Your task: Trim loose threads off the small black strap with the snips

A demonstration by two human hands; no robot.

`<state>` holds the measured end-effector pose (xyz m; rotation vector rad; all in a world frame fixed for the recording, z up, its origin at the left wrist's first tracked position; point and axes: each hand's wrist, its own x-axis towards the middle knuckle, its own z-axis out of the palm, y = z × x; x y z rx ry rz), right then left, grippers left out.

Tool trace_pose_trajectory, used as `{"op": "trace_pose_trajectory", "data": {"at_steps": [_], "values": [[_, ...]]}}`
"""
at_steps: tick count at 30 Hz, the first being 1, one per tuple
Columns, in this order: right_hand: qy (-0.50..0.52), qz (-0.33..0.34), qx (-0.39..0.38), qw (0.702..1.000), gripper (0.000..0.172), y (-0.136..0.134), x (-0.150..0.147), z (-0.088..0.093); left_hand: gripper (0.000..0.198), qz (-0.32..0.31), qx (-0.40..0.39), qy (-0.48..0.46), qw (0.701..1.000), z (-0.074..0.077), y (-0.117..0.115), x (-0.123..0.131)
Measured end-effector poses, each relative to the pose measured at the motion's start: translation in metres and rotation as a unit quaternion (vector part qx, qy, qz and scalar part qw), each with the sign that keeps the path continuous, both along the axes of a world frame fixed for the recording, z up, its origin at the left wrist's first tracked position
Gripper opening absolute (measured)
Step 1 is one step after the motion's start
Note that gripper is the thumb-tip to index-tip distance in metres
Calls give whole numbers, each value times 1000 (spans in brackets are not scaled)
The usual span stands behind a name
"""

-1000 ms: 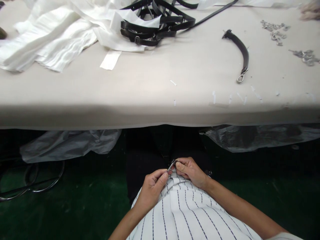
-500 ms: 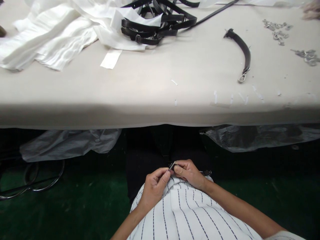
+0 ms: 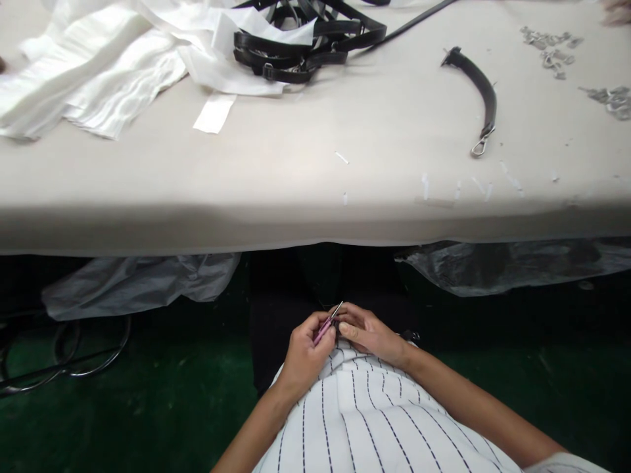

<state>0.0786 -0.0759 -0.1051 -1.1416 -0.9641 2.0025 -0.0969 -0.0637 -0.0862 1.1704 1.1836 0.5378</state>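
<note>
My left hand (image 3: 310, 341) is closed around a slim pink-handled tool (image 3: 323, 330) with a thin metal tip, pointing up and to the right. My right hand (image 3: 369, 334) is beside it, fingers curled over a black strap whose end (image 3: 410, 336), with a bit of metal, shows past the wrist. Most of that strap is hidden by the hand. Both hands are low in front of my striped shirt, over my lap, and the tool's tip is at the right fingers.
On the table (image 3: 276, 171) lie a short black strap with a metal snap hook (image 3: 480, 92), piles of metal hooks (image 3: 552, 49), a heap of black straps (image 3: 315, 46) and white sheets (image 3: 123, 66). Plastic bags (image 3: 142, 282) hang below. Another person's hand (image 3: 616, 12) shows at top right.
The tool has turned in my left hand, so its pink handle now shows along the fingers. My right fingers have shifted slightly, and the view has moved a little.
</note>
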Motion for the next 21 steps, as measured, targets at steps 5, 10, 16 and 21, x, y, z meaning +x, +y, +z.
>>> {"op": "trace_pose_trajectory", "data": {"at_steps": [5, 10, 16, 21], "values": [[-187, 1, 79, 979, 17, -2, -4, 2, 19, -55, 129, 134, 981, -10, -8, -7], [-155, 66, 81, 982, 24, -3, -6, 6, 31, -119, 194, 195, 954, -17, -13, -8], [-104, 89, 74, 988, 30, -4, -2, 2, 26, -215, 201, 230, 928, -12, -12, -8], [-49, 115, 93, 988, 33, -3, 5, -4, 15, -265, 138, 172, 939, -4, -1, -11]]}}
